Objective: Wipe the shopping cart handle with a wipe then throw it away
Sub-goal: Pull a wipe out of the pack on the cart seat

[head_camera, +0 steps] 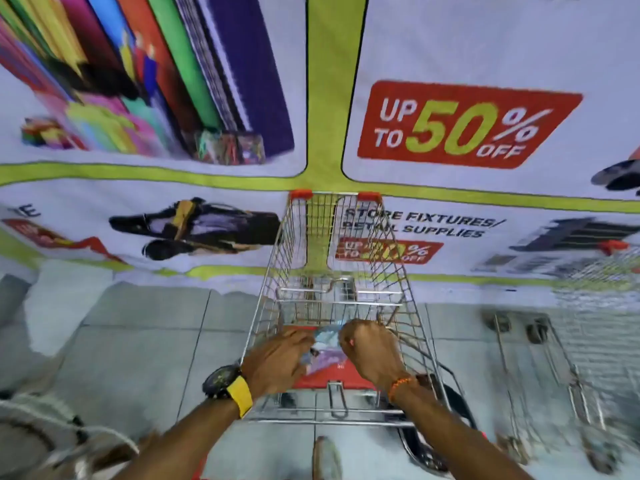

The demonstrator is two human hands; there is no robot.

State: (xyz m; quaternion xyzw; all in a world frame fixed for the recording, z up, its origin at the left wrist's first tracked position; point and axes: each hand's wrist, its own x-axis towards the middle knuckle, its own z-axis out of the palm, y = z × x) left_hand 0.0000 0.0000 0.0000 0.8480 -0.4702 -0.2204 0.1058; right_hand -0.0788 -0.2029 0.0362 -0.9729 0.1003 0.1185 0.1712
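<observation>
A wire shopping cart (pixel 346 299) stands right in front of me, its far end against a printed banner. A red plastic panel (pixel 332 375) crosses its near end. Above that panel both hands hold a small pale blue and purple wipe packet (pixel 327 344). My left hand (pixel 277 362), with a black watch on a yellow strap, grips the packet's left side. My right hand (pixel 370 348), with an orange bead bracelet, pinches its right edge. My forearms cover the near rim, so the cart's handle is mostly hidden. No loose wipe is visible.
A second wire cart (pixel 561 358) stands close on the right. The sale banner (pixel 467 126) fills the wall ahead, above a grey tiled floor (pixel 138 341). My shoe (pixel 325 459) shows below the cart, and grey clutter (pixel 41 427) sits at the lower left.
</observation>
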